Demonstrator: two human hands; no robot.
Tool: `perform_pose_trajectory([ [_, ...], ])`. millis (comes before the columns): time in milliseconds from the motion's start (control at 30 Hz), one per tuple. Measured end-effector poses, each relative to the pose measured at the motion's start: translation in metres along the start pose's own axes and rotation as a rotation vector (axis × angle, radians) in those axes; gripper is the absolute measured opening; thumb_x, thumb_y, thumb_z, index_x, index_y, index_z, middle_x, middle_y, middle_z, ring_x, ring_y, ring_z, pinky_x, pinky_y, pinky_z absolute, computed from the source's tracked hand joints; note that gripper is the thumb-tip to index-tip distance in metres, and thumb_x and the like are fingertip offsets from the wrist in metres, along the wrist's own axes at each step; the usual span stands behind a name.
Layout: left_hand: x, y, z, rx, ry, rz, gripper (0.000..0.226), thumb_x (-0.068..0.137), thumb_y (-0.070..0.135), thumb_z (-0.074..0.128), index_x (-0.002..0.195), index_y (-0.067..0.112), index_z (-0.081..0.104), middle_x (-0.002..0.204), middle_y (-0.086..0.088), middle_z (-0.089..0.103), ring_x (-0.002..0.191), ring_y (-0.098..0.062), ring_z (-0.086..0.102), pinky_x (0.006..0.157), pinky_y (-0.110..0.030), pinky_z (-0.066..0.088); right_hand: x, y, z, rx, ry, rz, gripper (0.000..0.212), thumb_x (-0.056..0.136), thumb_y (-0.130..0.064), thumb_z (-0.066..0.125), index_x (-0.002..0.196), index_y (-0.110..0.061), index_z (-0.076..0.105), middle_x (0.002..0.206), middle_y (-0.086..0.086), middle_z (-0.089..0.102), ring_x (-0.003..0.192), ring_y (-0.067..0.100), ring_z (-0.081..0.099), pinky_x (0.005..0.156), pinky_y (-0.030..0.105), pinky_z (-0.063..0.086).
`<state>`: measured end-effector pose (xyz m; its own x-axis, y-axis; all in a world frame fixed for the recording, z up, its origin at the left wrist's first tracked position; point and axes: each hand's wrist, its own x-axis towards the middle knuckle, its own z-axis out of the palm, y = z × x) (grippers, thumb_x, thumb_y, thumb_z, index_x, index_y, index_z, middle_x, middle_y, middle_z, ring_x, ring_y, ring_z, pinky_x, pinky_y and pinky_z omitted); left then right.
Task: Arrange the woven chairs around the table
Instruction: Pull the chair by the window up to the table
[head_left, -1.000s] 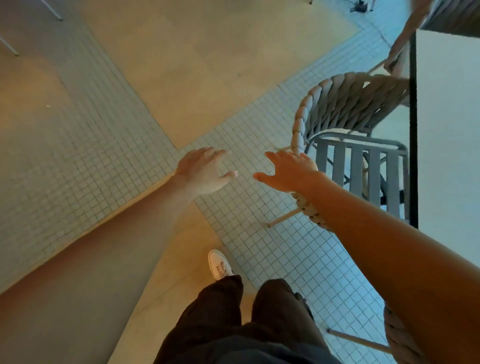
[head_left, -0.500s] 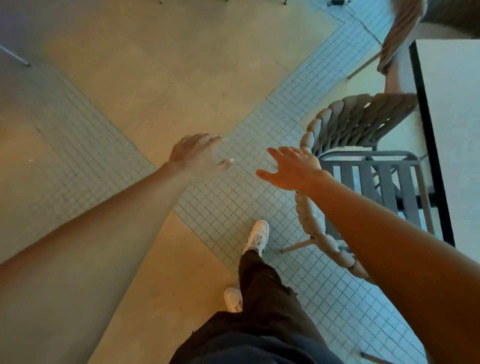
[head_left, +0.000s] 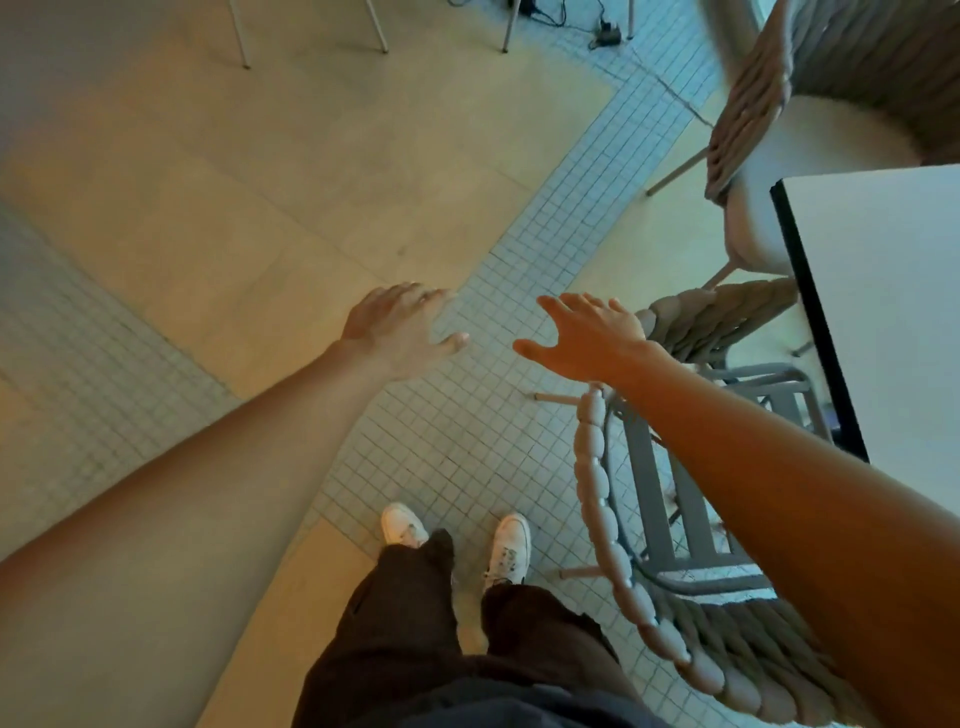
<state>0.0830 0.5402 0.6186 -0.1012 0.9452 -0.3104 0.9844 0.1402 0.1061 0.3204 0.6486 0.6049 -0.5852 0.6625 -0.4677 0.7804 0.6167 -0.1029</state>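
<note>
- The floor (head_left: 270, 218) to the left is laid partly in smooth slabs and partly in small tiles; thin metal legs (head_left: 239, 36) are cut off at the top edge, and what they belong to cannot be told.
- The left hand (head_left: 397, 332) is held out over the tiles with its fingers (head_left: 421, 299) spread and released; nothing is grasped.
- A stumble is judged possible: the white shoes (head_left: 457, 535) are planted on the tiled strip just beside the near chair's legs, and a foot could be caught on one if a step is taken without looking.
- Cables (head_left: 561, 15) are seen on the floor at the top, well apart from the feet; their ends are cut off by the frame.
- The right hand (head_left: 587, 338) is likewise open and empty, held above the woven rim of the near woven chair (head_left: 602, 499); whether the rim is touched cannot be told.
- That chair is placed at the bench (head_left: 883, 312) with its slatted seat partly under the dark edge. If it is shoved hard, the rim could be knocked against the bench or the legs dragged across the tile joints.
- Much of this chair is hidden by the right forearm, and its back is cut off at the bottom.
- A second woven chair (head_left: 748, 104) is set at the far end of the bench, only partly in frame; most of the bench is out of frame too, so the arrangement on its other sides cannot be judged.
</note>
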Motion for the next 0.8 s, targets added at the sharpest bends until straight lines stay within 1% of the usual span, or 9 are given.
perform_pose_trajectory([
  [167,0.065,-0.024,-0.019,0.025,0.009,0.092,0.073,0.09,0.073,0.042,0.149,0.03,0.04,0.152,0.003,0.045,0.141,-0.02,0.038,0.112,-0.041,0.031,0.043,0.011,-0.028,0.034,0.023,0.076,0.096,0.085,-0.088,0.027,0.158,-0.027,0.02,0.163,0.008,0.029,0.148,0.033,0.029,0.118,0.06,0.022],
  [333,0.148,-0.053,-0.046,0.073,0.012,0.22,0.074,0.089,0.074,0.04,0.148,0.029,0.041,0.151,0.002,0.047,0.14,-0.021,0.04,0.11,-0.043,0.034,0.093,0.016,-0.062,0.088,0.018,0.23,0.098,0.082,-0.09,0.03,0.158,-0.029,0.02,0.162,0.008,0.03,0.146,0.034,0.031,0.117,0.058,0.025],
  [467,0.207,-0.081,-0.072,0.102,-0.01,0.313,0.073,0.09,0.074,0.038,0.148,0.029,0.042,0.151,0.002,0.047,0.141,-0.022,0.04,0.109,-0.044,0.034,0.13,0.016,-0.089,0.164,0.026,0.328,0.098,0.082,-0.089,0.034,0.159,-0.028,0.02,0.163,0.008,0.028,0.147,0.033,0.029,0.118,0.058,0.024],
  [633,0.263,-0.117,-0.097,0.198,-0.034,0.386,0.072,0.091,0.074,0.037,0.149,0.032,0.039,0.154,0.002,0.044,0.144,-0.021,0.036,0.112,-0.044,0.031,0.159,0.02,-0.114,0.24,0.056,0.438,0.097,0.083,-0.087,0.035,0.159,-0.028,0.02,0.164,0.009,0.027,0.148,0.033,0.028,0.119,0.057,0.022],
  [800,0.32,-0.125,-0.123,0.256,-0.03,0.463,0.072,0.09,0.075,0.036,0.149,0.033,0.04,0.153,0.003,0.045,0.142,-0.02,0.039,0.113,-0.044,0.031,0.181,0.035,-0.13,0.309,0.092,0.537,0.097,0.083,-0.088,0.036,0.158,-0.027,0.022,0.162,0.01,0.031,0.146,0.033,0.031,0.118,0.058,0.023],
])
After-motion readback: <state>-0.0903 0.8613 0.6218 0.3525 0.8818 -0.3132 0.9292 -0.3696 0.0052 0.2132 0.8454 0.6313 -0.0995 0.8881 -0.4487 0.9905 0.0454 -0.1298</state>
